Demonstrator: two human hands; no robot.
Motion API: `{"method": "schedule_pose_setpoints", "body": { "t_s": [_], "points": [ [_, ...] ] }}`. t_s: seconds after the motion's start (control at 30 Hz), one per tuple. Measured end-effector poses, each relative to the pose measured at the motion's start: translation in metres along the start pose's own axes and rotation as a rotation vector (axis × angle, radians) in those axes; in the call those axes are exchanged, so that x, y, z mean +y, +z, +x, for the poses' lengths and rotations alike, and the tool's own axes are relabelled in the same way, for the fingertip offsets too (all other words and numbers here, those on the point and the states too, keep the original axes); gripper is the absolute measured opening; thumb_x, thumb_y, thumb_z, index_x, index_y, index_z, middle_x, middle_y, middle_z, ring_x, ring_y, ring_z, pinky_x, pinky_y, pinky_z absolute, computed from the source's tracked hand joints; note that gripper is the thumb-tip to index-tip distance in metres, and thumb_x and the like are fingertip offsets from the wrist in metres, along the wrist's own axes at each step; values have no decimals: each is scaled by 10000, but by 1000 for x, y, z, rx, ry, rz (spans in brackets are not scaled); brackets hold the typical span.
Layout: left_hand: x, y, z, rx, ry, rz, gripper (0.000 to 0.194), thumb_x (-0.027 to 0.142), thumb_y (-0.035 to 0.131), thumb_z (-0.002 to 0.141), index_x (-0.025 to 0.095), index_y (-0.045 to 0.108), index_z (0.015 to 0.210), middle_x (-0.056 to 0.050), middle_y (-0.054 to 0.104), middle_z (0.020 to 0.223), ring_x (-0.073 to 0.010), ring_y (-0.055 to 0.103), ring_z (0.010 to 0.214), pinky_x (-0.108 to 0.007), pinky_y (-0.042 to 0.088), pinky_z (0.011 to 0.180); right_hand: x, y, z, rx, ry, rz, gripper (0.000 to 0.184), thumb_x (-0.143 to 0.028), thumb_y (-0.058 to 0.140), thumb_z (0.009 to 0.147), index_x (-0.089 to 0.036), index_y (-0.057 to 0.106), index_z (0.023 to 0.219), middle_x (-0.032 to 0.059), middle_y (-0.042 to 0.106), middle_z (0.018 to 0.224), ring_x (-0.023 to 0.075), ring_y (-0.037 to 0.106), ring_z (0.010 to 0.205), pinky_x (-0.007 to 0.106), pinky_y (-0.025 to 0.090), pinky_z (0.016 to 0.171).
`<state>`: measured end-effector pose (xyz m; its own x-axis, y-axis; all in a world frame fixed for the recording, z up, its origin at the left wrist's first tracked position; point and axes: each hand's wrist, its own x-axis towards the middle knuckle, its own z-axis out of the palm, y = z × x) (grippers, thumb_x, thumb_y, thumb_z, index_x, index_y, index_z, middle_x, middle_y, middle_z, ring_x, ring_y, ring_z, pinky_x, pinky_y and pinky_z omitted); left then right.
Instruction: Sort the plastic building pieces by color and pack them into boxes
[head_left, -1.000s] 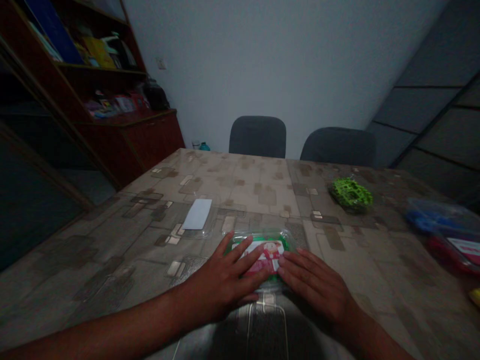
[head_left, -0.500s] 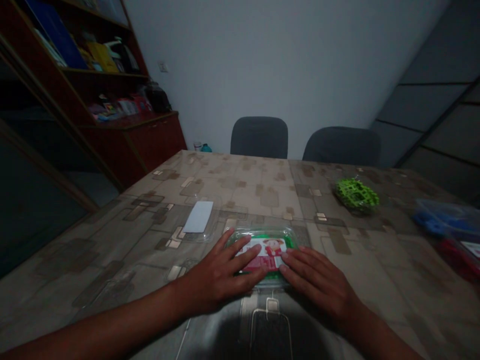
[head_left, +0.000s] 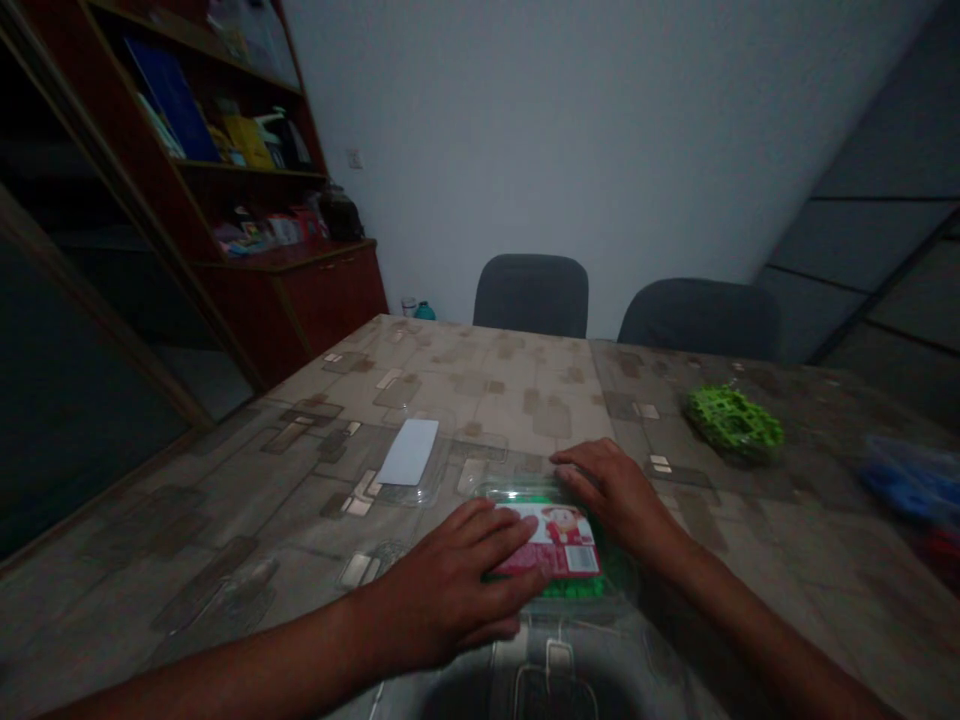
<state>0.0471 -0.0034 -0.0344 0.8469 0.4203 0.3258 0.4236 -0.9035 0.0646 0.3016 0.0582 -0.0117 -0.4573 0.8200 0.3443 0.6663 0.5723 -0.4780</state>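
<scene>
A clear plastic container [head_left: 574, 588] with green contents and a red-and-white label on top sits on the table in front of me. My left hand [head_left: 480, 570] lies over its left part, fingers spread across the label. At the far right corner of the container is my right hand [head_left: 607, 490], its fingers stretched out leftward and holding nothing. Whether its fingertips touch the container's rim I cannot tell. Beyond my left hand, a clear plastic lid or tray with a white label [head_left: 409, 452] lies flat on the table.
The table [head_left: 480, 395] has a patterned cover. Farther right is a clear container of bright green pieces [head_left: 735, 420]. A blurred container with blue pieces [head_left: 907, 485] stands at the right edge, something red below it. Two grey chairs [head_left: 531, 295] stand behind the table; a wooden cabinet [head_left: 322, 300] is at left.
My right hand has lifted off the label's right side and moved to the container's far right corner. My left hand stays on the label. The whole view has shifted slightly.
</scene>
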Motion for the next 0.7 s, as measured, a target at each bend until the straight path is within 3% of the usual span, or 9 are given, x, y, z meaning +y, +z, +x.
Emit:
{"method": "schedule_pose_setpoints", "body": {
  "t_s": [0.13, 0.23, 0.4, 0.5, 0.57, 0.7],
  "points": [
    [4, 7, 0, 138, 6, 49, 303, 296, 586, 985, 221, 569, 1278, -172, 621, 1357, -327, 559, 1194, -515, 467, 992, 0, 10, 16, -88, 6, 55, 292, -222, 530, 985, -193, 686, 739, 40, 698, 742, 198, 635, 722, 316, 478, 687],
    [7, 10, 1, 174, 16, 67, 265, 240, 570, 986, 238, 562, 1250, -138, 659, 1309, -297, 584, 1153, -460, 492, 947, -2, 8, 12, -126, 11, 70, 310, -266, 507, 1003, -197, 680, 754, 48, 687, 754, 209, 624, 740, 325, 460, 688],
    [7, 7, 3, 122, -2, 69, 256, 321, 562, 996, 249, 557, 1242, -129, 645, 1328, -296, 583, 1187, -436, 495, 962, -8, 5, 24, -226, -51, 92, 154, -280, 626, 945, -213, 740, 865, 47, 707, 818, 224, 628, 826, 343, 439, 758],
    [4, 6, 2, 69, -29, 50, 368, 413, 606, 972, 257, 539, 1298, -151, 616, 1376, -323, 577, 1220, -531, 432, 1049, -11, 8, 36, -270, -83, 125, 198, -261, 613, 954, -201, 737, 811, 31, 704, 773, 196, 638, 781, 311, 442, 725],
    [2, 9, 1, 36, -50, -2, 474, 473, 659, 930, 288, 513, 1342, -156, 591, 1415, -352, 557, 1259, -638, 322, 1111, -11, 9, 39, -280, -89, 146, 237, -267, 588, 972, -191, 732, 799, 26, 702, 754, 182, 644, 746, 295, 449, 697],
    [4, 18, -3, 41, -156, -167, 509, 421, 729, 885, 362, 500, 1335, -99, 583, 1449, -377, 497, 1338, -736, 132, 1147, -11, 9, 35, -278, -90, 169, 272, -295, 561, 993, -189, 727, 806, 23, 708, 764, 173, 653, 728, 284, 464, 676]
  ]
}}
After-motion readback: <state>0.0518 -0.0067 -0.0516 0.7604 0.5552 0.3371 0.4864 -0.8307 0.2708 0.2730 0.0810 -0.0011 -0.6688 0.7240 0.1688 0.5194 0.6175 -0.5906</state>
